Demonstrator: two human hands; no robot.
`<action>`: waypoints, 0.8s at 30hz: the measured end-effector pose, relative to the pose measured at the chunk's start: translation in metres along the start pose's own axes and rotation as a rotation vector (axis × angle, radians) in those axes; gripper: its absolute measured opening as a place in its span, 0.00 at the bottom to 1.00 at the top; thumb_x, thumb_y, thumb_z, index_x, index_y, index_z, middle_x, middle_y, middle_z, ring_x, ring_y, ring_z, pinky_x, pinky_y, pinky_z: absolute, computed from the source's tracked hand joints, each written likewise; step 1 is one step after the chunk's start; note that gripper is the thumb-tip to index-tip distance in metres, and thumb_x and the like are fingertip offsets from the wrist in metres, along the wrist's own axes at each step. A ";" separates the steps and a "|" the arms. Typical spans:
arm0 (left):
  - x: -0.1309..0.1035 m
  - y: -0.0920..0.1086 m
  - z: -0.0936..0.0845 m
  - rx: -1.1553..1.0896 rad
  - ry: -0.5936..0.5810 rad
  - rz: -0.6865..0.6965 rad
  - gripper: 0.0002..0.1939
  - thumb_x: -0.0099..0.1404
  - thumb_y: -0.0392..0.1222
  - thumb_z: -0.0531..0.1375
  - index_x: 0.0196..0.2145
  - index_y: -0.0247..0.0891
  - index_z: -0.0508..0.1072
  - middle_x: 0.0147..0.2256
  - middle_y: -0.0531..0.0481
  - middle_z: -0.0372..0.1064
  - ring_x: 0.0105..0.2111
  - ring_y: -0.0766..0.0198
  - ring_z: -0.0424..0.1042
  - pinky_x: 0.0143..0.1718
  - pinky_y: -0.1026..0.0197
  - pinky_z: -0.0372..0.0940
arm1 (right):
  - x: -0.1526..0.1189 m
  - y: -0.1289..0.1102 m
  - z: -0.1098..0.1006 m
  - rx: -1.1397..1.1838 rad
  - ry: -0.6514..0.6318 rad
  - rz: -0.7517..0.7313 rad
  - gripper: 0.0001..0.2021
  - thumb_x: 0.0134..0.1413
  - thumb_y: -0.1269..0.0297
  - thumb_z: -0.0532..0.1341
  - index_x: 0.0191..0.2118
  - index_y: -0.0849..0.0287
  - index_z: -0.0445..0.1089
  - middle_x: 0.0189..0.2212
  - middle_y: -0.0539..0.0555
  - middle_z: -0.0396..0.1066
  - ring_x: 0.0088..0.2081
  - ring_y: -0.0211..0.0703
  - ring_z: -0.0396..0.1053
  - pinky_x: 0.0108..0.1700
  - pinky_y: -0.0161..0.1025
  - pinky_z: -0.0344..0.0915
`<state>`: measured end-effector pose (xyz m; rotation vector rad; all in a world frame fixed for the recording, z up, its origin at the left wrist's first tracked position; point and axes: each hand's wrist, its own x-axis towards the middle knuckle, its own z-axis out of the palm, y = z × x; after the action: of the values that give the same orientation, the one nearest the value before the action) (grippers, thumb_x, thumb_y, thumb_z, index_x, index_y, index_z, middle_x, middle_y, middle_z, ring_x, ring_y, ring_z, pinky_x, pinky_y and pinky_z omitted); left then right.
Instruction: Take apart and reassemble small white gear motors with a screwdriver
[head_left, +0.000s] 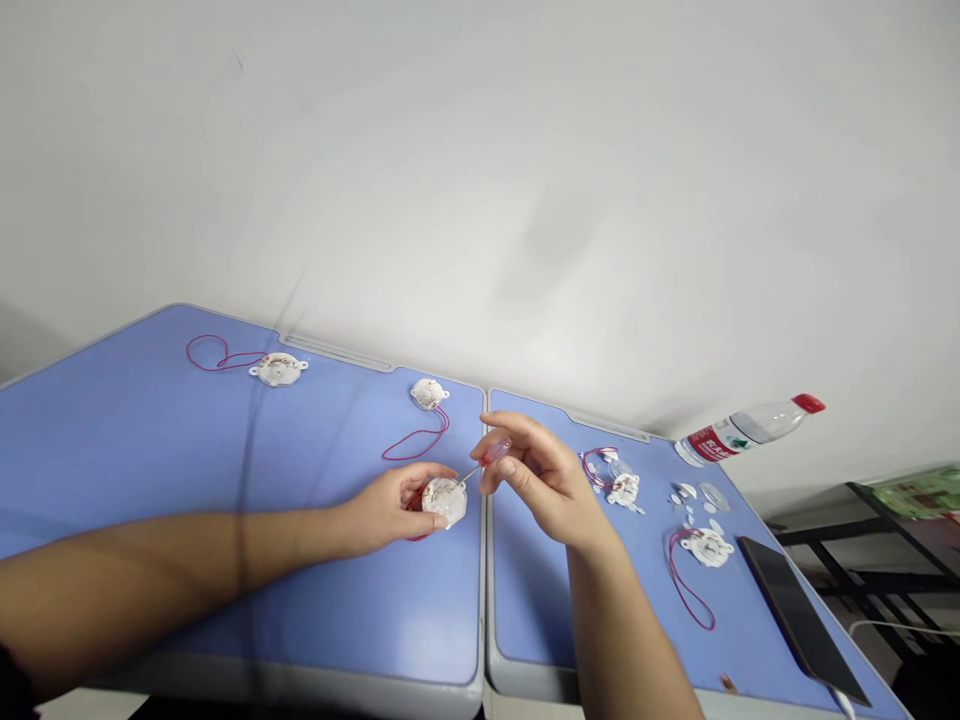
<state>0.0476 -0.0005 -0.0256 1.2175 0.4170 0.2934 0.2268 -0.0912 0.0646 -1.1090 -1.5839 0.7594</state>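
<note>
My left hand (394,510) grips a round white plastic part (444,502) just above the blue table (360,600), its fingers around the rim. A red wire shows beside that part, partly behind my fingers. In my right hand (544,475) is a small screwdriver (495,452) with a clear red handle, held between thumb and fingers. Its thin shaft points down and left, the tip at the upper right edge of the white part. Whether the tip touches a screw is too small to tell.
Similar white parts with red wires lie at back left (279,369), back middle (428,393) and right (706,547). Another (622,489) sits near loose white pieces. A bottle (750,430) and a black phone or tablet (799,615) are at the right.
</note>
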 end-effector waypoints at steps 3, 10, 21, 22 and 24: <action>0.001 -0.002 -0.001 -0.002 0.017 -0.005 0.31 0.47 0.40 0.70 0.48 0.37 0.65 0.35 0.52 0.66 0.33 0.65 0.66 0.31 0.62 0.60 | 0.000 0.000 -0.003 -0.018 -0.013 -0.008 0.12 0.65 0.64 0.55 0.51 0.52 0.68 0.37 0.53 0.71 0.29 0.37 0.74 0.32 0.39 0.73; 0.001 -0.005 -0.003 -0.002 0.022 -0.008 0.32 0.48 0.40 0.70 0.49 0.37 0.64 0.34 0.52 0.67 0.32 0.66 0.66 0.32 0.62 0.60 | 0.004 0.000 0.001 -0.148 0.157 0.002 0.05 0.58 0.61 0.63 0.34 0.57 0.70 0.29 0.51 0.71 0.25 0.37 0.72 0.27 0.36 0.69; 0.001 -0.003 -0.002 -0.004 0.022 -0.007 0.31 0.48 0.41 0.70 0.49 0.38 0.64 0.33 0.54 0.67 0.31 0.66 0.66 0.31 0.62 0.59 | 0.001 -0.001 -0.007 -0.161 -0.051 -0.027 0.11 0.64 0.62 0.56 0.50 0.55 0.69 0.35 0.54 0.71 0.29 0.37 0.73 0.33 0.38 0.72; 0.001 -0.003 -0.002 -0.002 0.021 -0.008 0.31 0.47 0.41 0.70 0.48 0.38 0.64 0.33 0.54 0.66 0.31 0.66 0.66 0.31 0.62 0.59 | 0.002 -0.002 -0.006 -0.180 -0.029 -0.030 0.09 0.63 0.62 0.57 0.46 0.56 0.71 0.34 0.53 0.72 0.28 0.37 0.73 0.32 0.38 0.71; 0.001 -0.002 -0.002 0.001 0.015 -0.013 0.32 0.47 0.42 0.70 0.49 0.38 0.64 0.33 0.53 0.66 0.31 0.66 0.66 0.31 0.62 0.60 | 0.004 -0.002 -0.004 -0.220 0.036 -0.026 0.06 0.61 0.61 0.60 0.38 0.57 0.72 0.30 0.52 0.72 0.26 0.37 0.72 0.29 0.37 0.69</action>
<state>0.0477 0.0008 -0.0284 1.2138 0.4376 0.2915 0.2299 -0.0885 0.0688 -1.2496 -1.6779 0.5540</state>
